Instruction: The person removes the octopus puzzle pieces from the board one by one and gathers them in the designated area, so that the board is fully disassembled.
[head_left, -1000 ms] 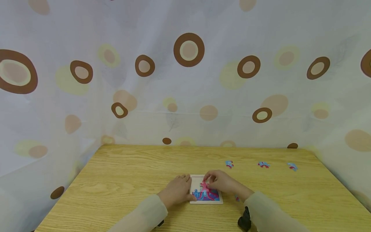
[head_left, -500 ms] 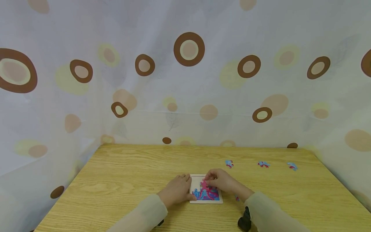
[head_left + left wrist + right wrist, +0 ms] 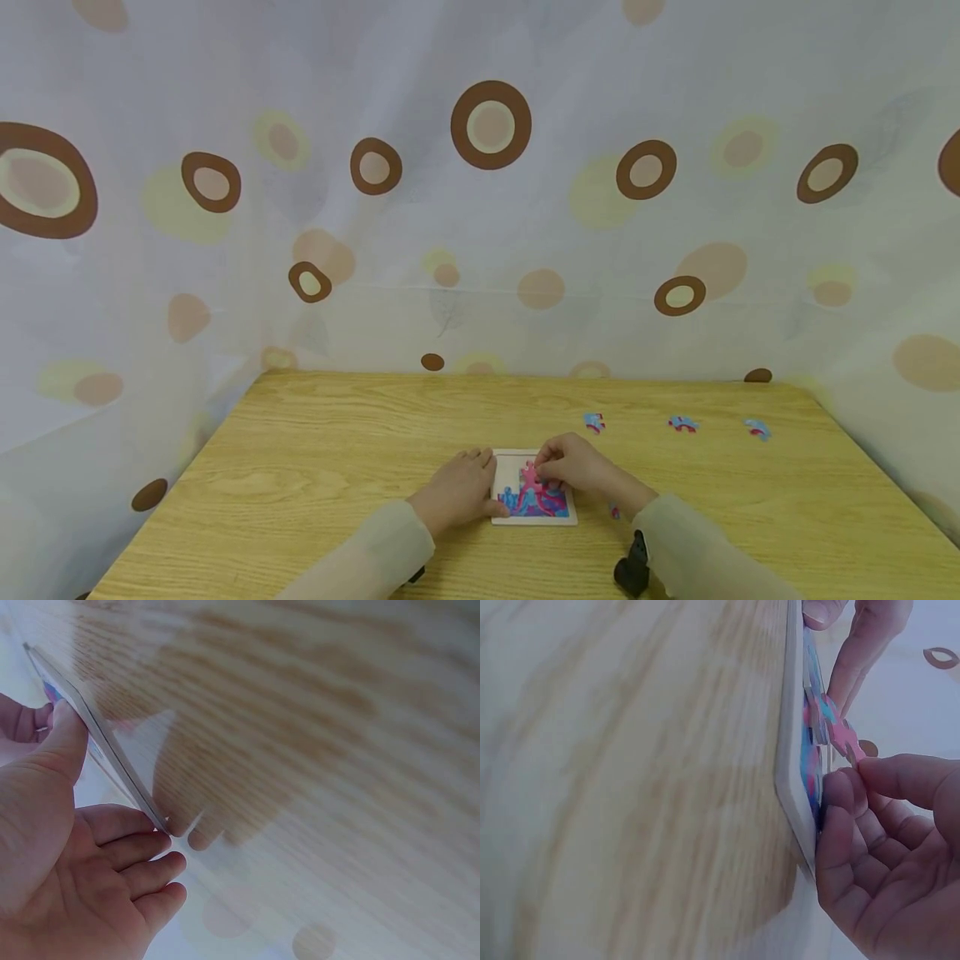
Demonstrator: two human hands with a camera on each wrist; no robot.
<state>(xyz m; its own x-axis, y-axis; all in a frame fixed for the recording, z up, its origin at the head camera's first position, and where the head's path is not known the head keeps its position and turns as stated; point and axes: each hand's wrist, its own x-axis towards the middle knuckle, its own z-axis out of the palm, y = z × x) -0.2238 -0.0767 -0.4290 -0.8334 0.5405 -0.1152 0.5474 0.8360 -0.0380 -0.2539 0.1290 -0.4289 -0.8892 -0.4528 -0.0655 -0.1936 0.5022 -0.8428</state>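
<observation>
My right hand (image 3: 573, 462) pinches a pink puzzle piece (image 3: 845, 739) between thumb and fingertips. In the right wrist view the piece stands tilted above a pale puzzle tray (image 3: 786, 769), its lower end among blue and purple pieces there. Blue, purple and pink pieces (image 3: 551, 505) line the near part of the tray (image 3: 517, 522), while its far left part shows bare board. My left hand (image 3: 457, 490) rests along the tray's left side, fingers extended and thumb on the near left corner; the left wrist view shows this thumb (image 3: 66, 739) over the rim.
Three loose blue and red pieces lie apart at the back right: one puzzle piece (image 3: 594, 422), another piece (image 3: 683, 424) and a third piece (image 3: 757, 429). A small piece (image 3: 615, 512) sits beside the right wrist. Behind the wooden table (image 3: 337, 433) hangs a patterned curtain (image 3: 420, 317).
The pink piece has shifted slightly and tilted within my right fingers, still over the tray. My right hand has moved a little away from me; my left hand keeps its place.
</observation>
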